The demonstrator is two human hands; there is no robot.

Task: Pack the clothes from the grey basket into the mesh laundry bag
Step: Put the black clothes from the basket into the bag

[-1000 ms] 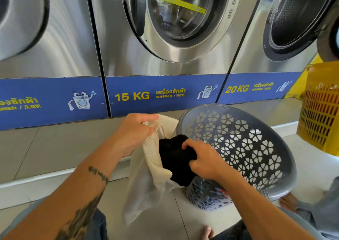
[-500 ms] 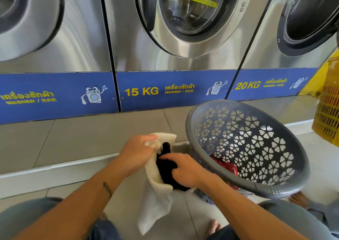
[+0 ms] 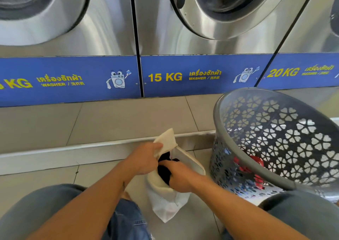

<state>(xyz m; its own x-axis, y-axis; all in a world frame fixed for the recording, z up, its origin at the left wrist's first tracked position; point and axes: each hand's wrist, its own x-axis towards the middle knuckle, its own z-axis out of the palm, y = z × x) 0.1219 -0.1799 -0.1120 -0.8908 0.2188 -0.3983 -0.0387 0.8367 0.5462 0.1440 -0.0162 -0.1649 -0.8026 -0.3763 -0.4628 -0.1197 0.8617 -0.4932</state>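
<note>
mesh laundry bag (image 3: 165, 203) between our knees, long axis near vertical, mouth up. right hand (image 3: 180, 177) grips the black garment (image 3: 164, 172) in the mouth. left hand (image 3: 145, 159), at its 10 o'clock, pinches the bag's rim open. grey basket (image 3: 275, 129), tilted towards us, lies at 2 o'clock, nearer the right hand, with red clothes (image 3: 257, 161) inside.

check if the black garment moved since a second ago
Yes. The black garment has sunk into the mesh bag, from level with the rim of the grey basket to low beside its wall.
</note>
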